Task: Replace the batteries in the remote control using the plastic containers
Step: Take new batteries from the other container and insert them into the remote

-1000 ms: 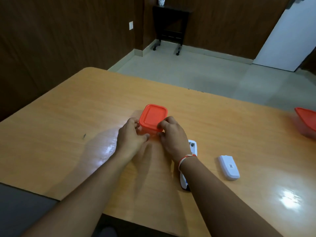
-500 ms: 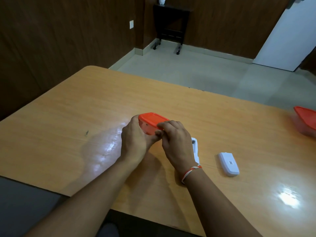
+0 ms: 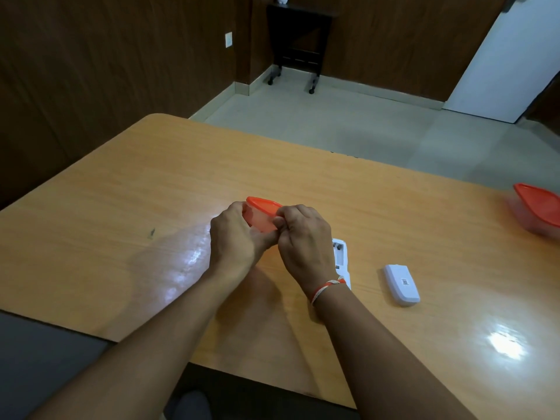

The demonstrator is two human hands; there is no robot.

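A small plastic container with an orange lid (image 3: 261,214) is lifted off the wooden table (image 3: 121,225), tilted away from me. My left hand (image 3: 235,237) wraps its left side and base. The fingers of my right hand (image 3: 304,242) pinch the near edge of the lid. Partly hidden behind my right wrist lies the white remote (image 3: 341,258), its battery bay uncovered. The remote's white back cover (image 3: 401,284) rests apart on the table to the right. What the container holds is hidden.
A second orange-lidded container (image 3: 538,209) stands at the table's far right edge. The table's rounded far-left corner borders tiled floor. A dark stand on castors (image 3: 298,40) sits against the wooden wall, and a white door (image 3: 512,56) is at the right.
The container has left the table and now tilts away from me in both hands. My right fingers have shifted onto the lid's near edge.
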